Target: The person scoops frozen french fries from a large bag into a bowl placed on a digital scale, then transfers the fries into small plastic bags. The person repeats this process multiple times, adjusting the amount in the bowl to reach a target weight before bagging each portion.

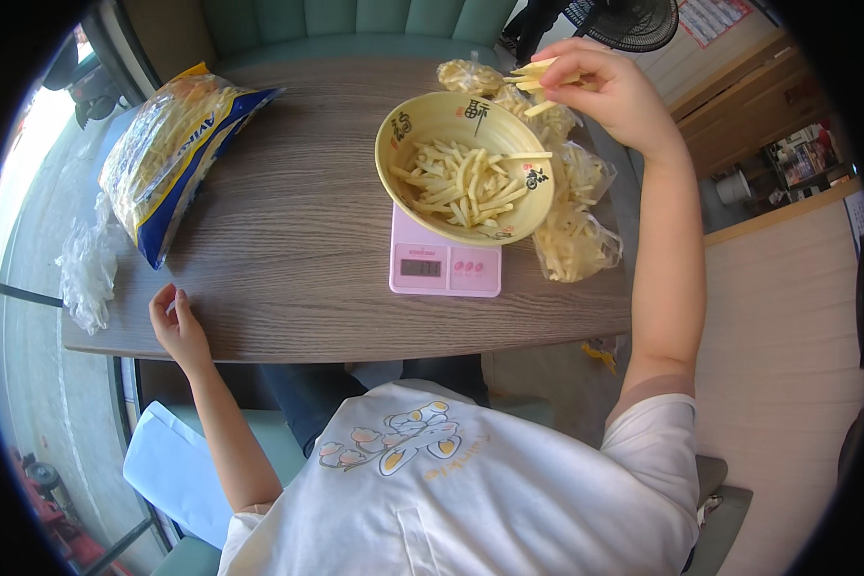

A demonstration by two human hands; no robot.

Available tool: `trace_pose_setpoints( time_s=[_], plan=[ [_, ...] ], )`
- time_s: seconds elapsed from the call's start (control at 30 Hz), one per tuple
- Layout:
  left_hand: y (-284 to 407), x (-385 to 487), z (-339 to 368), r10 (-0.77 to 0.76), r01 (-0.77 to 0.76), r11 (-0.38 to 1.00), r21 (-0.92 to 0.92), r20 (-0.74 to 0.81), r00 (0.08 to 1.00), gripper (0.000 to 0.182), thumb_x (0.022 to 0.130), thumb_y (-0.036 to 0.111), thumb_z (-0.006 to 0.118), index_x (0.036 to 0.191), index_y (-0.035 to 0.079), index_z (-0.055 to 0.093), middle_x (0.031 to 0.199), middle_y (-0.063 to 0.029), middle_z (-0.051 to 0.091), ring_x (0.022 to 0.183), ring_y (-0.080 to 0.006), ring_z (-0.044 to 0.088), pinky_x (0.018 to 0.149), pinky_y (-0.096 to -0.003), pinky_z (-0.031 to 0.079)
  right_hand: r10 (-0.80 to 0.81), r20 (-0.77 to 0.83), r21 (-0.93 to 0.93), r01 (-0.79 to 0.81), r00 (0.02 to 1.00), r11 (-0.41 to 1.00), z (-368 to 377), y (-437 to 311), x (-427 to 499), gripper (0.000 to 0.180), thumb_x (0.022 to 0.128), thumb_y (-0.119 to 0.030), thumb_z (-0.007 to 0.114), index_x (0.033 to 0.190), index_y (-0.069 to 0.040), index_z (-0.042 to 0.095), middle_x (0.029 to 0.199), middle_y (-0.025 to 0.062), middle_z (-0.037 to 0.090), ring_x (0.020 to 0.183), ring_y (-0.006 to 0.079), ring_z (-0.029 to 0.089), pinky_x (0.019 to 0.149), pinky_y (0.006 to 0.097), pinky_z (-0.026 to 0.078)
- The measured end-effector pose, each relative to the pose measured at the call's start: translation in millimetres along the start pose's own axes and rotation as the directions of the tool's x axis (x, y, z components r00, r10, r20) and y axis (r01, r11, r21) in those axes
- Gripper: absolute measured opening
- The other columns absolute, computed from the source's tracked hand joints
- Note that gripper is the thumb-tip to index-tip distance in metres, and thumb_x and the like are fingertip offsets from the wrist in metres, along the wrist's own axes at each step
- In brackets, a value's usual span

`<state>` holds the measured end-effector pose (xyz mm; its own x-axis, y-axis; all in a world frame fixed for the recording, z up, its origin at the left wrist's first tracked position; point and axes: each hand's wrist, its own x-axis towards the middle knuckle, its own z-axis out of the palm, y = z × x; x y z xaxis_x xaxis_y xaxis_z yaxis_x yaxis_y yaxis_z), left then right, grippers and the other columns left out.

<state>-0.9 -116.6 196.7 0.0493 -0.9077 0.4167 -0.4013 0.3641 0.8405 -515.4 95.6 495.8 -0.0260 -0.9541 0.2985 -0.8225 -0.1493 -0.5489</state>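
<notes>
Several pale french fries [540, 78] are pinched in my right hand [605, 90], raised above the filled plastic bags at the right. A yellow bowl [403, 165] with dark written characters holds a heap of fries [468, 183], one of them lying across toward its right rim. The bowl sits on a pink digital kitchen scale [446, 270] with a lit display. My left hand [176, 320] rests at the front left table edge with curled fingers; whether it holds anything small cannot be told. Beyond it lies a large blue-and-yellow plastic bag of fries [180, 144].
Tied clear bags of fries [579, 245] lie along the right side of the wooden table [302, 216]. Crumpled clear plastic bags [90, 270] lie at the left edge. A green padded bench [360, 21] stands beyond the table, a black fan [626, 21] at the back right.
</notes>
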Motion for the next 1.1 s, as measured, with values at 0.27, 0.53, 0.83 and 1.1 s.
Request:
trace_pose_setpoints(
  time_s=[0.27,0.53,0.83,1.1],
  plan=[
    [0,0,1,-0.002,0.002,1.000,-0.018,0.002,1.000,0.022,0.098,0.016,0.062,0.112,0.000,0.063,0.107,-0.0097,0.065,0.093,-0.0168,0.062,0.080,-0.0278,0.051,0.039,0.052,-0.048,-0.036,0.998,0.998,10,-5,1,0.003,0.087,0.001,0.069,0.091,0.000,0.069,0.118,0.0064,0.063,0.098,0.0110,0.062,0.084,0.0252,0.053],
    [-1,1,0,-0.017,0.017,0.999,-0.038,0.011,1.000,0.022,0.098,0.016,0.062,0.113,-0.001,0.062,0.108,-0.0100,0.064,0.095,-0.0175,0.062,0.083,-0.0278,0.051,0.034,0.054,-0.020,-0.033,0.998,0.999,18,-5,2,0.005,0.087,0.003,0.068,0.092,0.001,0.069,0.116,0.0068,0.064,0.096,0.0125,0.065,0.085,0.0255,0.053],
    [-4,1,0,-0.003,0.003,0.999,-0.040,0.000,1.000,0.022,0.098,0.016,0.062,0.113,0.000,0.063,0.108,-0.0097,0.064,0.095,-0.0175,0.062,0.083,-0.0279,0.051,0.053,0.207,-0.038,-0.046,0.977,0.998,42,-4,4,0.008,0.084,-0.002,0.070,0.092,-0.001,0.070,0.111,0.0059,0.068,0.097,0.0139,0.065,0.082,0.0268,0.053],
    [-7,2,-1,0.009,-0.009,1.000,-0.007,0.003,1.000,0.021,0.098,0.017,0.063,0.112,0.001,0.063,0.107,-0.0088,0.065,0.096,-0.0172,0.062,0.083,-0.0280,0.051,0.083,0.329,-0.048,-0.071,0.941,0.996,70,9,9,0.013,0.085,-0.008,0.071,0.097,-0.006,0.073,0.103,0.0058,0.069,0.098,0.0185,0.065,0.088,0.0327,0.052]
  ],
)
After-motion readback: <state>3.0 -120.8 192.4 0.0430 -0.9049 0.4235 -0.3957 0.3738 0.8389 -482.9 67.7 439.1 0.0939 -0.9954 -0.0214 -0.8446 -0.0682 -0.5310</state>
